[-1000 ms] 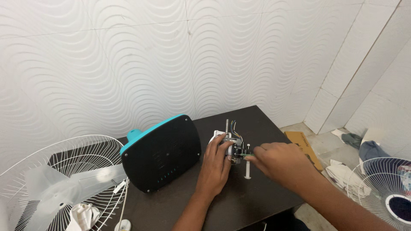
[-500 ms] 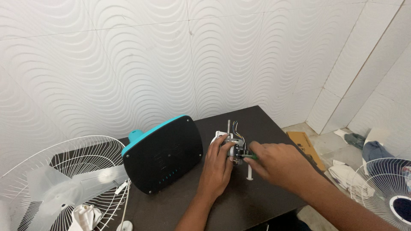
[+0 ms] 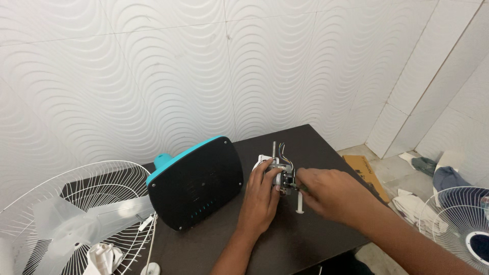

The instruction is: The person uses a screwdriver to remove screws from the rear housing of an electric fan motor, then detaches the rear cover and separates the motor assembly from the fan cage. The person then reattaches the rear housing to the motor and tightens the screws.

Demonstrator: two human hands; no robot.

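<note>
A small metal fan motor (image 3: 281, 172) with a shaft sticking up and coloured wires stands on the dark table (image 3: 305, 147). My left hand (image 3: 262, 196) grips the motor from its left side. My right hand (image 3: 326, 193) presses against the motor's right side, holding a thin tool with a green handle whose tip is hidden by the fingers. A white plastic piece (image 3: 299, 204) stands on the table just below my right hand.
A black and teal fan housing (image 3: 196, 183) stands upright left of the motor. A white wire fan guard with blades (image 3: 76, 209) leans at the table's left. Another fan guard (image 3: 466, 224), cloths and cardboard (image 3: 364, 170) lie on the floor to the right.
The view has lifted a little. Both hands stay on the motor, with my right hand shifted slightly at its side.
</note>
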